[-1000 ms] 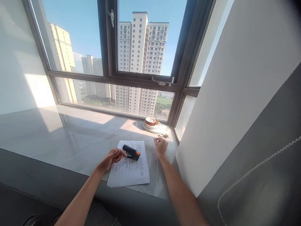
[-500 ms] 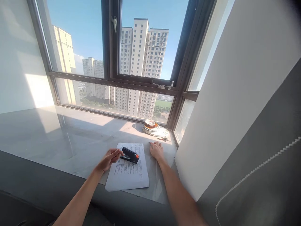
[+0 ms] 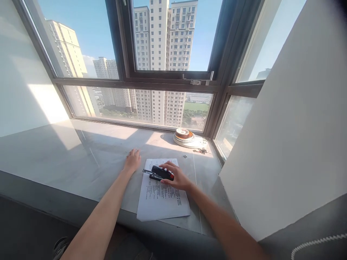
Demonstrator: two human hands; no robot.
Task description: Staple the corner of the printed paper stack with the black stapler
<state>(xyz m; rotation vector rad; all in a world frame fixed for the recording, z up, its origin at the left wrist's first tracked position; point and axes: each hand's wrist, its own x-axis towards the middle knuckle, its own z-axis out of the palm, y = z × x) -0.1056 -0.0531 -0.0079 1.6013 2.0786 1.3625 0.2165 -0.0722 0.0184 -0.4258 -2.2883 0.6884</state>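
Observation:
A black stapler with a red part near its rear end lies over the printed sheets of paper. It is opened up, its metal rail showing at the left end. My right hand grips the stapler from the right, thumb below and fingers over the top. On the sill left of the paper rests my left hand, palm down, fingers reaching forward and slightly apart; what lies under the fingertips is hidden. A small metallic piece, perhaps a strip of staples, lies beyond the paper's far right corner.
Stacked rolls of tape-like material stand by the window at the sill's back right, with a dark chain-like item beside them. A white wall bounds the sill on the right. A beaded cord hangs at lower right.
My left hand has let go of the stapler and moved left onto the sill. My right hand has come from the sill onto the stapler. The view has shifted.

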